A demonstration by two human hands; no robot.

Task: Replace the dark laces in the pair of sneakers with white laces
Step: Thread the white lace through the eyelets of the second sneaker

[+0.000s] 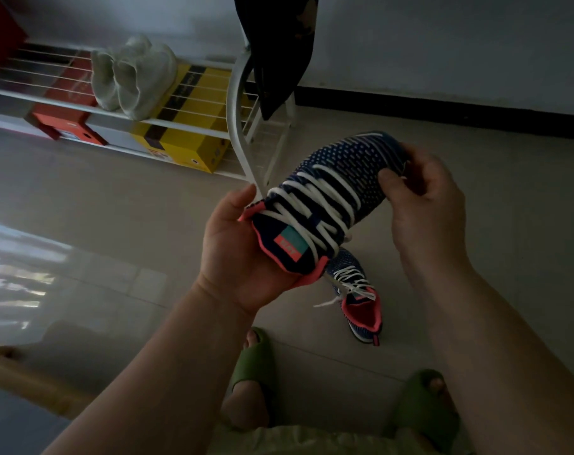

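The held sneaker (331, 205), already threaded with white laces (315, 205), hangs above the floor between both hands: the left hand (236, 254) cups its heel and collar with curled fingers, and the right hand (423, 192) pinches the toe end. To finish well, keep the heel grip firm and even out the crossings from the toe grip back toward the collar. The second sneaker (357, 297) lies on the floor (115, 198) below the left-hand grip, seemingly relaced too, though dimness obscures it.
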